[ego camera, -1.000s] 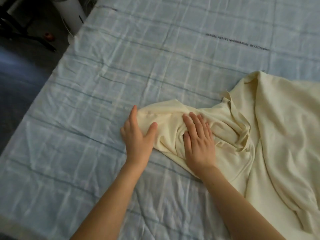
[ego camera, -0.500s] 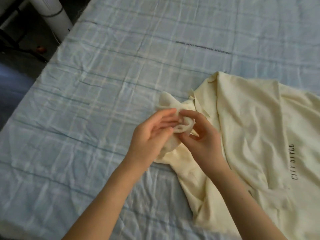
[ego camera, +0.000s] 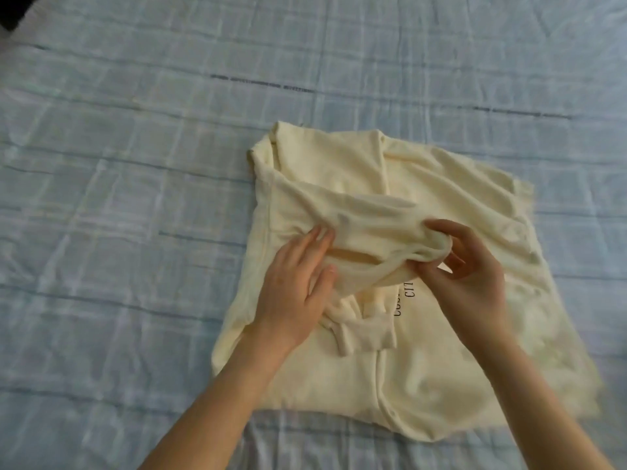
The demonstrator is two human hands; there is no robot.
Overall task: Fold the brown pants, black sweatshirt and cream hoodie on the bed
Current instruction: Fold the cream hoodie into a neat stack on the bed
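On the bed (ego camera: 135, 164), the hoodie (ego camera: 424, 385) lies mid-fold. Its sleeve (ego camera: 366, 212) is pinched by the right hand (ego camera: 475, 276), fingers curled, and pressed by the left hand (ego camera: 291, 300), fingers straight. The sleeve is best drawn taut across the hoodie, then smoothed flat.

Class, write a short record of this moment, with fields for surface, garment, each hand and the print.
surface: bed, checked blue cover
garment: cream hoodie, partly folded, lying on the bed
left hand: flat on the hoodie, fingers straight
right hand: pinches a raised fold of the hoodie
print: dark lettering, partly covered by the fold
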